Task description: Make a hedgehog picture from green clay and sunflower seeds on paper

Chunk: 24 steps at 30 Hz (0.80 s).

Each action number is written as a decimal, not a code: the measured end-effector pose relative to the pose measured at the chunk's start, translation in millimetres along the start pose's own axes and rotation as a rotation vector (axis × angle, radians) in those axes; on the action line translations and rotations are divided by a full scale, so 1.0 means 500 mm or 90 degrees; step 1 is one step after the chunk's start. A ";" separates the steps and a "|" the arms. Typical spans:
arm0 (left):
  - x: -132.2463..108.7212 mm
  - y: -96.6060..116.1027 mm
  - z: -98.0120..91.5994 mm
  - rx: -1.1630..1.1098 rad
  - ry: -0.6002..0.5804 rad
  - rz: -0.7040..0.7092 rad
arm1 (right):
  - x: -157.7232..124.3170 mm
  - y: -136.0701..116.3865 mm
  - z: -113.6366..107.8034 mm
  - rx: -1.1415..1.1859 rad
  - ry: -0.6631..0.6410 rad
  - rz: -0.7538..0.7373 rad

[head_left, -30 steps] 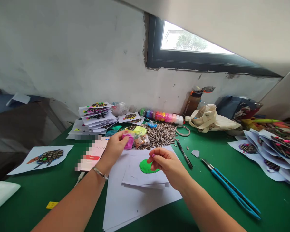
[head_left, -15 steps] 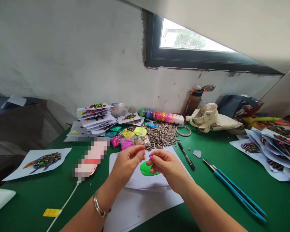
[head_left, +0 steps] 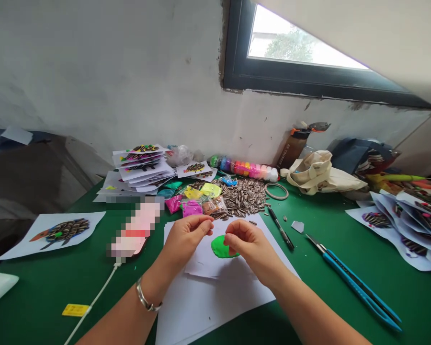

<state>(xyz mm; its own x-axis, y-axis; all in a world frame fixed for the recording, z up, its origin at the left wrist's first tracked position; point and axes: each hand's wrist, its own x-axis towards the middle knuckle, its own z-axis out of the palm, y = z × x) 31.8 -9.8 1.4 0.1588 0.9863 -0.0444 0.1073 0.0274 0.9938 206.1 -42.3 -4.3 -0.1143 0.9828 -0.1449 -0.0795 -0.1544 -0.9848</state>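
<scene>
A flat green clay blob (head_left: pixel 218 247) lies on loose white paper sheets (head_left: pixel 208 297) on the green table (head_left: pixel 326 268). My left hand (head_left: pixel 186 235) hovers just left of the blob, thumb and fingertips pinched together. My right hand (head_left: pixel 249 243) is over the blob's right edge, also pinched, with its fingertips close to the left hand's. Whatever either pinch holds is too small to make out. A metal bracelet (head_left: pixel 143 298) sits on my left wrist. Small bags of coloured clay (head_left: pixel 192 207) lie just beyond my hands.
A pile of striped sunflower seeds (head_left: pixel 244 198), clay tubs (head_left: pixel 244 168) and a stack of finished seed pictures (head_left: pixel 141 163) sit at the back. A black pen (head_left: pixel 280 231), blue utility knife (head_left: pixel 361 290), tape ring (head_left: pixel 276 190) and canvas bag (head_left: pixel 318 175) lie right; a cabled phone (head_left: pixel 134 230) left.
My left hand left the pink clay bag and came back beside my right hand over the paper. Both hands now pinch close together. The view shifted slightly.
</scene>
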 end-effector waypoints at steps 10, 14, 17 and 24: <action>0.009 -0.013 -0.008 0.048 0.022 0.036 | 0.009 0.051 0.001 -0.404 -0.041 -0.194; 0.010 -0.012 -0.009 0.085 0.023 0.044 | 0.014 0.063 0.001 -0.487 -0.027 -0.258; 0.009 -0.009 -0.010 0.110 0.027 0.051 | 0.017 0.074 0.001 -0.585 -0.031 -0.303; 0.009 -0.013 -0.010 0.188 0.034 0.087 | 0.029 0.100 0.025 -0.738 -0.018 -0.443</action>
<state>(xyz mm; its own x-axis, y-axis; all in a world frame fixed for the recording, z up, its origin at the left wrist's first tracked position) 26.6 -4.9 -5.0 0.1403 0.9850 0.1008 0.3700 -0.1465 0.9174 188.2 -37.2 -54.5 -0.4145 0.8167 0.4014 0.7434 0.5583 -0.3683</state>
